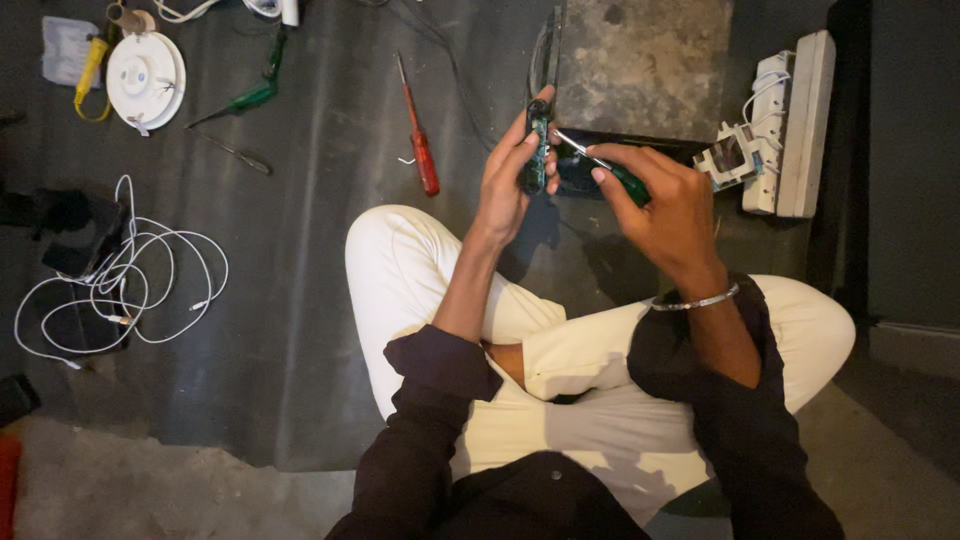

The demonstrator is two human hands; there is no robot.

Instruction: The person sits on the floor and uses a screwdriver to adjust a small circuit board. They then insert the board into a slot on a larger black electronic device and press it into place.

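The person sits cross-legged on a dark mat [300,300], with white trousers and dark sleeves filling the lower part of the view, and a thin metal bangle [695,300] around the right wrist. Above the knees, the left hand [510,175] is closed around a narrow green circuit board [537,150], held upright with the thumb on one long edge and the fingers on the other; the hand covers the lower end of the board. The right hand [665,200] is closed on the green handle of a small screwdriver [600,165], and its metal tip touches the board near the upper end. Just behind the hands stands a grey, worn box [645,65], and its dark lower edge is partly hidden by the fingers. To the right of it lies a white power strip [800,125] with a small white part beside it, hard to make out. On the mat to the left lie a red screwdriver [420,135] and 2 green-handled tools [245,100], further left a round white disc [145,78] with a yellow item beside it. A white cable [130,285] is coiled loosely at the left, over dark objects which I cannot identify. Some items at the top edge are cut off.
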